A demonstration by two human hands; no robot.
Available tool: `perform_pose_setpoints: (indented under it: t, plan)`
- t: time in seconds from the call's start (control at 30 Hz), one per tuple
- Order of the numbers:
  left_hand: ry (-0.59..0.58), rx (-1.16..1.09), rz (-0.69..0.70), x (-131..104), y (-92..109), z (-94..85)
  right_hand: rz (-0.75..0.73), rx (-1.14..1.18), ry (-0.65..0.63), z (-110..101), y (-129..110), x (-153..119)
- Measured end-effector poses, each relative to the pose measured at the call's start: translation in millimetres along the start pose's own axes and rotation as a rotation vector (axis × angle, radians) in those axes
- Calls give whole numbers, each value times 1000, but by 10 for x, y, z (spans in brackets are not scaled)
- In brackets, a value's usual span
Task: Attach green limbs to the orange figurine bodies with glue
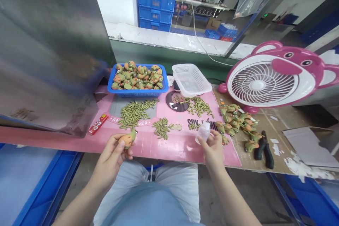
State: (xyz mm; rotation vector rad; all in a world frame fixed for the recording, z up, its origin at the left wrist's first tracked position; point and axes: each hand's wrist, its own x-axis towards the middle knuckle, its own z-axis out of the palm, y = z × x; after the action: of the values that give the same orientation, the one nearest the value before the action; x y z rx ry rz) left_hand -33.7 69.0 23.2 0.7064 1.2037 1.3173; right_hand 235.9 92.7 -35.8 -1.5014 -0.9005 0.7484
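My left hand [116, 150] is closed around a small orange and green figurine [127, 140] above the front of the pink mat [148, 150]. In my right hand [214, 148] is a small translucent white squeeze bottle [203, 132], gripped between thumb and fingers. Between the hands lies a little heap of short green curved pieces [161, 128]. A larger heap of the same pieces [134, 113] spreads behind my left hand, and another heap [200, 107] lies behind my right. Several similar figurines [234, 120] are grouped to the right of the bottle.
A blue basket [137, 93] full of figurines stands at the back, beside a white basket [191, 81]. A pink bear-shaped fan [275, 74] is at the right, near black-handled pliers [265, 152]. A red packet [97, 124] lies left, by a metal panel [50, 53].
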Motion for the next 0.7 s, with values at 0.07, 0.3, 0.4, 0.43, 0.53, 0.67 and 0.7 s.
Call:
perform_pose_setpoints:
  t: [0.07, 0.3, 0.4, 0.43, 0.53, 0.67, 0.7]
  plan:
    - [27, -4, -26, -34, 10, 14, -33, -67, 47, 14, 123, 86]
    - [100, 13, -115, -220, 15, -96, -229, -353, 229, -19, 246, -186]
    - [80, 17, -158, -265, -19, -94, -351, -449, 127, 102, 198, -330]
    - [57, 12, -164, -273, -23, -67, -391, -474, 46, 179, 175, -334]
    - [-3, -22, -149, -298, -10, 56, -470, -556, -160, 457, 96, -207]
    - [-70, -49, -157, -345, 17, 120, -467, -649, -263, 729, 28, 69]
    - [-90, -54, -168, -354, 15, 103, -459, -661, -280, 760, 24, 119]
